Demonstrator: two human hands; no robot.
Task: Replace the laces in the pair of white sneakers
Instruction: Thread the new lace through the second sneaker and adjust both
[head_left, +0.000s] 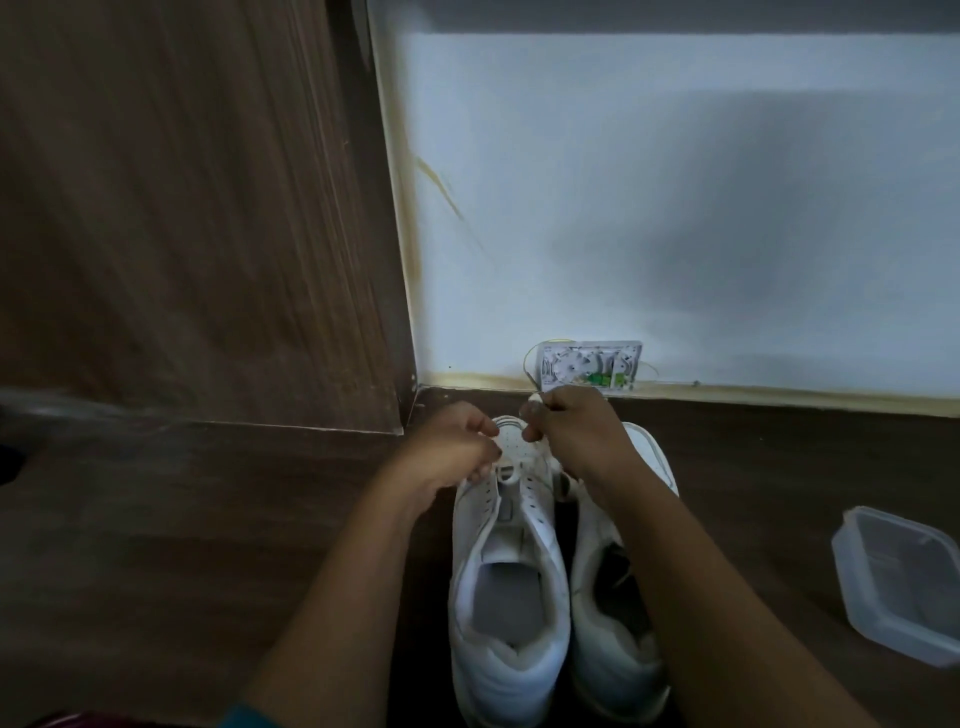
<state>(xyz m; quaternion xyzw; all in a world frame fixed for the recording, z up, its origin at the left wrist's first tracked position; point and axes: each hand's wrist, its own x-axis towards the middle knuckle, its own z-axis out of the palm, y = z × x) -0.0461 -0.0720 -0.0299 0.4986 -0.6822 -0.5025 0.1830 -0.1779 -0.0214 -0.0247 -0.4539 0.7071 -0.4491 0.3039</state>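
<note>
Here, the left-side white sneaker (506, 566) stands touching its mate (613, 613) on the dark wooden floor (208, 519), toes toward the wall. My left hand (454, 454) pinches the white lace (508, 472) at the lowest eyelets. My right hand (574, 431) pinches another stretch, with 1 clear plastic container (904, 582) well apart, right.
</note>
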